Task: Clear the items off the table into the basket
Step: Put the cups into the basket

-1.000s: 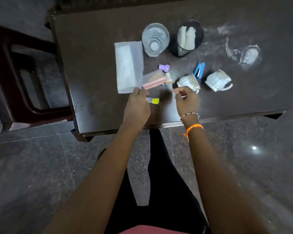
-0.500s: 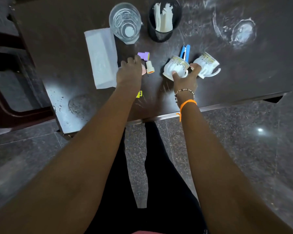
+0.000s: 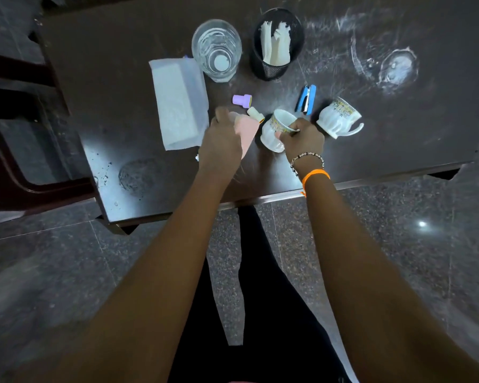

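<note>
On the dark table (image 3: pixel 122 92) my left hand (image 3: pixel 221 142) is closed on a pink flat item (image 3: pixel 246 131). My right hand (image 3: pixel 302 136) grips the rim of a white patterned cup (image 3: pixel 274 128) lying on its side. A second white cup (image 3: pixel 338 117) lies tipped to its right, handle toward me. Just beyond my hands lie a purple cap-like piece (image 3: pixel 241 100), a small cream and yellow piece (image 3: pixel 255 114) and a blue stapler (image 3: pixel 305 98). A black mesh basket (image 3: pixel 271 70) with white strips inside stands at the back.
A clear glass (image 3: pixel 216 49) stands left of the basket. A white plastic packet (image 3: pixel 179 102) lies at the left. White smears (image 3: pixel 393 67) mark the table's right side. A dark chair (image 3: pixel 20 134) stands to the left. My legs are below the table's near edge.
My right hand has gone from between the two cups to a grip on the nearer cup's rim. My left hand has lifted the pink item. The small yellow marker near the edge is out of sight.
</note>
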Demonstrator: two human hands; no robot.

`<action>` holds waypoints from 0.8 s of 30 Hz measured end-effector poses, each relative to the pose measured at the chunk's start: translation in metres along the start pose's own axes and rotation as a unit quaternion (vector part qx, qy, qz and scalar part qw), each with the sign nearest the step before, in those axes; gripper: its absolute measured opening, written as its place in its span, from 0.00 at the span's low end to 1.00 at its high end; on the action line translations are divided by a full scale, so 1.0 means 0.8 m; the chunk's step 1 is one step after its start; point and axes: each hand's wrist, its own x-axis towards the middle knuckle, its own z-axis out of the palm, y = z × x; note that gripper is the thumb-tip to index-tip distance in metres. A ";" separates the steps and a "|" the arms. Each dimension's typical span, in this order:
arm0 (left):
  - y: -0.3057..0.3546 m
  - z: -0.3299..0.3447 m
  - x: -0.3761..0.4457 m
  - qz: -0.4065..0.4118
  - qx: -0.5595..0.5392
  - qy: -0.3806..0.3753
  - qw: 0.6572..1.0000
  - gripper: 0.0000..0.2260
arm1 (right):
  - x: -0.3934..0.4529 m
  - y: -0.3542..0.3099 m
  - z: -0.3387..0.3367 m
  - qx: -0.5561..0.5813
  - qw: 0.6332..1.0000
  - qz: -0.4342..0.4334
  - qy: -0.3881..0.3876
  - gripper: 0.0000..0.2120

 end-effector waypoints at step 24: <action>-0.341 -0.283 -0.162 -0.290 -0.393 0.360 0.795 0.08 | -0.251 -0.296 0.220 -0.050 0.883 -0.411 -0.221 0.06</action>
